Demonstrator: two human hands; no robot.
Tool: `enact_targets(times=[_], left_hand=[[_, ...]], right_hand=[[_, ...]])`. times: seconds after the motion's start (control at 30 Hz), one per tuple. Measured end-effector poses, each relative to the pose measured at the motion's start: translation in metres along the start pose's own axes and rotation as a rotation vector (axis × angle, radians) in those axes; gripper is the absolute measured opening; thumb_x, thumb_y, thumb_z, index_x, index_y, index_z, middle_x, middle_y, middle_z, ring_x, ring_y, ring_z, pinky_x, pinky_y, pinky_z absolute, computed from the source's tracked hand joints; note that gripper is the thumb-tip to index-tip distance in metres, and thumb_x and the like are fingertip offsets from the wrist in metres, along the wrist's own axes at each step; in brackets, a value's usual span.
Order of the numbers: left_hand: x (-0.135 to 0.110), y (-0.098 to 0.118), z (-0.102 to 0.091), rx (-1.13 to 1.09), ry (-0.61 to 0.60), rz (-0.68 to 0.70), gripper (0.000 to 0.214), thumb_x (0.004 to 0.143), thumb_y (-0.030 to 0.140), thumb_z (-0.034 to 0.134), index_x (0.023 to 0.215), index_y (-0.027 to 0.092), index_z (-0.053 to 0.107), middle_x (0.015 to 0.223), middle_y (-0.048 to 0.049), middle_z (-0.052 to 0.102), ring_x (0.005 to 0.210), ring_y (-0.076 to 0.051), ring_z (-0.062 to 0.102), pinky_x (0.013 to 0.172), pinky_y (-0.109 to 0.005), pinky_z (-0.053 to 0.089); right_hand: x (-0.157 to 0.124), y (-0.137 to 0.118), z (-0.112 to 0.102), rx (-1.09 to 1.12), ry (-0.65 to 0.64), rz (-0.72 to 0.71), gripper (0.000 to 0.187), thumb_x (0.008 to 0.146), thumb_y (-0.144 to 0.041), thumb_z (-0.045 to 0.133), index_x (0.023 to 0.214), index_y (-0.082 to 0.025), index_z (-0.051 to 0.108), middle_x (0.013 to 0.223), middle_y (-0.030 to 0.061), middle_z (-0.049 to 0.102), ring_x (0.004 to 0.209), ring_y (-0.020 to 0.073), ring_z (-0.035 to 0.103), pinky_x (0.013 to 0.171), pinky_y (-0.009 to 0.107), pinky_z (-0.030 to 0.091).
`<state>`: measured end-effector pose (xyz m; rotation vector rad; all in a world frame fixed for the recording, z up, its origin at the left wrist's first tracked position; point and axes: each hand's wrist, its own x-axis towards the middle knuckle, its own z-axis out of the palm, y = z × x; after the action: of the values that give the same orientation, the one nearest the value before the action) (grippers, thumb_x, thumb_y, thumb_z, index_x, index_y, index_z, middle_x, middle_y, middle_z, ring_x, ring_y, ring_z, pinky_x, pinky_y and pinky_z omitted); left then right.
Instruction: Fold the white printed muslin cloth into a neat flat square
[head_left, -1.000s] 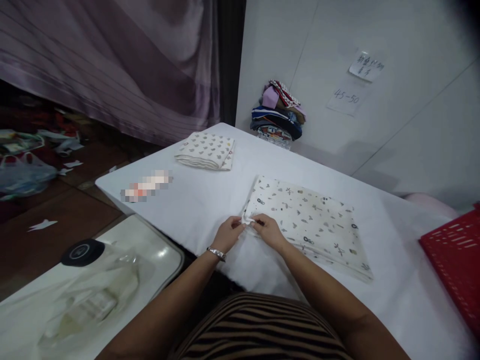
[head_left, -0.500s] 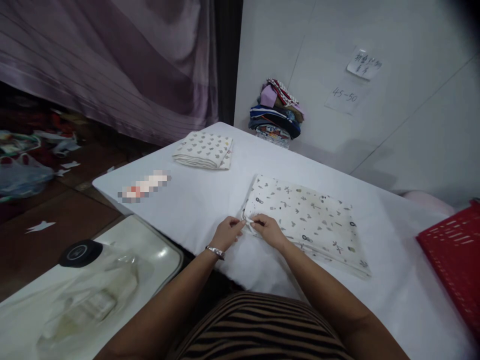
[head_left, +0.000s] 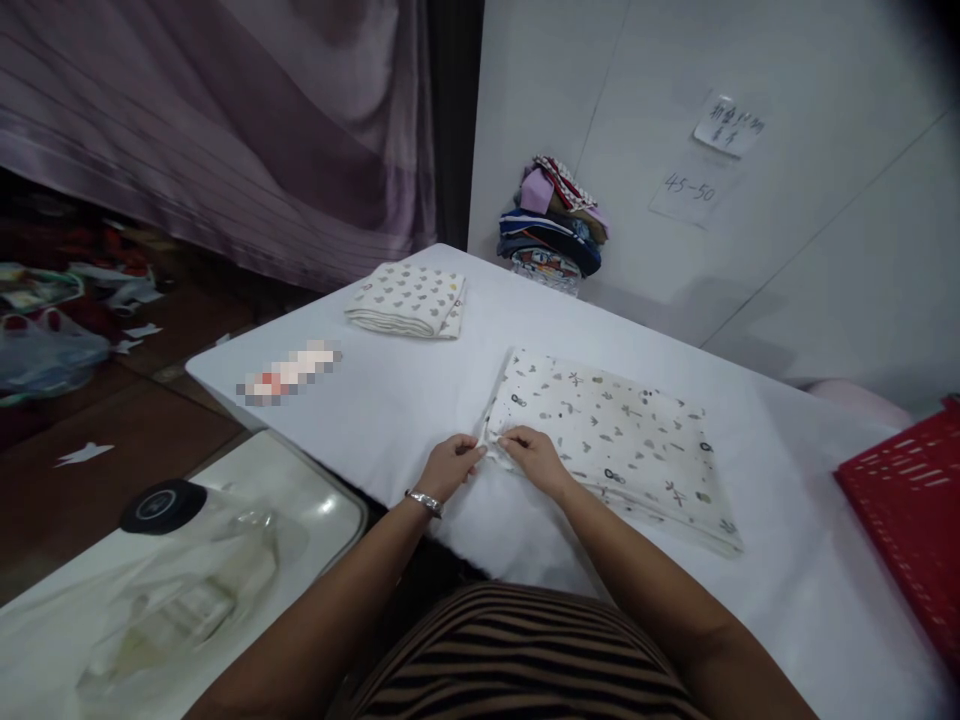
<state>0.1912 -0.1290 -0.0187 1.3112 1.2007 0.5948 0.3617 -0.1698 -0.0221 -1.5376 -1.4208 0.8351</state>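
The white-covered worktop is bearing the main items. On it, the printed cloth is lying flat in folded layers, extending from the grip toward the person's right and slightly away. Its long axis is running left to right, the right end slanting back toward the person. The right hand is resting nearer the cloth's bulk, over its near-left corner; the left hand is standing just outside that corner. The right wrist is partly masking the near edge, the chief obstruction noted.

Beyond the cloth's right end, well apart from it, the red basket is standing. Past the worktop's far edge, a stack of clothes is sitting by the wall. The smaller folded cloth is occupying the far-left part, apart from both hands. Nearer the left edge, a small item is lying; pixelation is preventing identification.

At the smallest scale, both hands are pinching the printed cloth's near-left corner between fingertips, the material there bunching slightly.
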Motion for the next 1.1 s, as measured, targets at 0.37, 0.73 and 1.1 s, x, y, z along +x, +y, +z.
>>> enact_targets(times=[0.37,0.73,1.1], left_hand=[[-0.001,0.002,0.0,-0.02,-0.002,-0.001,0.026,0.064,0.041,0.064,0.069,0.017,0.053,0.044,0.0076,0.046,0.04,-0.007,0.04,0.04,-0.02,0.031],[0.002,0.0,0.0,-0.099,-0.012,-0.009,0.027,0.06,0.041,0.064,0.068,0.015,0.058,0.04,0.0069,0.046,0.038,-0.008,0.039,0.039,-0.021,0.03],[0.001,0.001,-0.007,0.15,0.116,0.111,0.026,0.069,0.034,0.056,0.086,0.016,0.066,0.059,0.0019,0.058,0.053,-0.012,0.05,0.055,-0.025,0.039]], right_hand=[[-0.009,-0.011,0.007,-0.238,-0.018,-0.253,0.015,0.085,-0.028,0.049,0.084,-0.022,0.063,0.079,0.0014,0.06,0.076,0.015,0.054,0.071,0.027,0.042],[-0.013,-0.016,0.011,-0.298,-0.037,-0.332,0.011,0.087,-0.024,0.047,0.081,-0.021,0.056,0.077,0.0005,0.054,0.074,0.014,0.05,0.068,0.026,0.039],[-0.004,-0.01,0.01,0.004,0.085,-0.082,0.011,0.076,-0.03,0.054,0.075,-0.02,0.051,0.064,-0.0043,0.045,0.059,0.0111,0.042,0.058,0.024,0.035]])
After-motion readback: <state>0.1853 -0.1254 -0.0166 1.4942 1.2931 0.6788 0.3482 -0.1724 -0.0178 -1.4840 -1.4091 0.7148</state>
